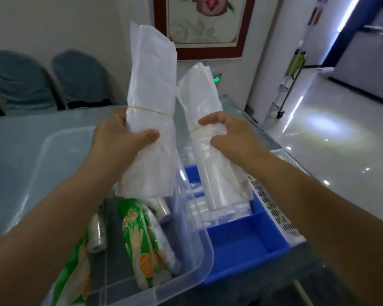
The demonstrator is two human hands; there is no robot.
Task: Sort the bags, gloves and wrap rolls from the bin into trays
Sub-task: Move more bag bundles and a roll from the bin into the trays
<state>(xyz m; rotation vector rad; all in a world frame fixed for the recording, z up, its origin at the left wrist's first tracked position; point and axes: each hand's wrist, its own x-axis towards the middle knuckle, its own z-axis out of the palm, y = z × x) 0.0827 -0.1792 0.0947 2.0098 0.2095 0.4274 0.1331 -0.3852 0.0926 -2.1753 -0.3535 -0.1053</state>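
My left hand [122, 138] grips a folded bundle of white plastic bags [152, 89] bound by a yellow rubber band, held upright above the clear bin [186, 257]. My right hand [228, 135] grips a second, clearer bundle of bags [199, 89], also banded, its lower end hanging over the blue tray [248, 246]. In the bin lie green-printed glove packs [142, 239] and wrap rolls [96, 235]. More clear bags [199, 212] rest in the blue tray's far compartment.
A white perforated tray [272, 208] stands right of the blue tray. All sit on a glass-topped table [16, 138]. Two covered chairs [47, 80] stand behind it at the left. A shiny floor opens to the right.
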